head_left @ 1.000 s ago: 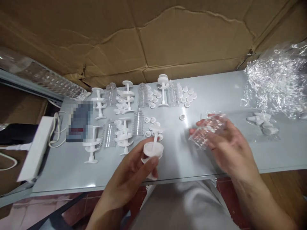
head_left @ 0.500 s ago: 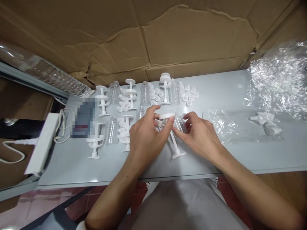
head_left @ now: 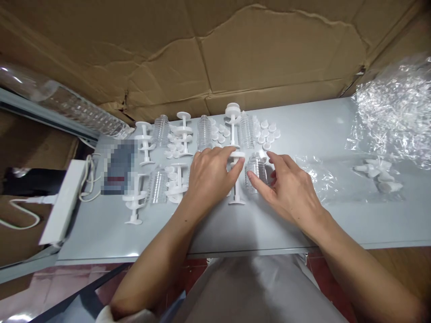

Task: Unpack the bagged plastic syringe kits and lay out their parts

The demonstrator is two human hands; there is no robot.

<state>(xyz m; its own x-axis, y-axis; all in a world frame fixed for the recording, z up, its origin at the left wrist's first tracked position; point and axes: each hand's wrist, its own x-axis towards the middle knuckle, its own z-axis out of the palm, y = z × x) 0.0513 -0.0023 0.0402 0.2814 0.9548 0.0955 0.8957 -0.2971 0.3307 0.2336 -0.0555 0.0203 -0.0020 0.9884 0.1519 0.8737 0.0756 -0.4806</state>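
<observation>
My left hand (head_left: 213, 177) pinches the disc end of a white plastic plunger-like piece (head_left: 237, 193) between thumb and fingers. The piece's stem points toward me, its flared foot at the near end. Just right of it lies a clear ribbed bottle (head_left: 257, 165). Over that bottle's right side, my right hand (head_left: 294, 188) is open, thumb and fingers apart; whether it touches the bottle I cannot tell. Another white plunger piece (head_left: 232, 125), a second ribbed bottle (head_left: 247, 130) and a cluster of small white caps (head_left: 266, 133) lie behind my hands.
More groups of plungers, bottles (head_left: 157, 185) and caps lie to the left. A blurred dark object (head_left: 118, 168) and a white power strip (head_left: 63, 202) are at the left end. Clear plastic bags (head_left: 397, 112) lie right, one holding white parts (head_left: 380, 172). Cardboard (head_left: 269, 54) stands behind.
The white plunger piece has gone from tilted to nearly straight, its foot moving left and away from me. My right hand has drawn right from it, uncovering the bottle.
</observation>
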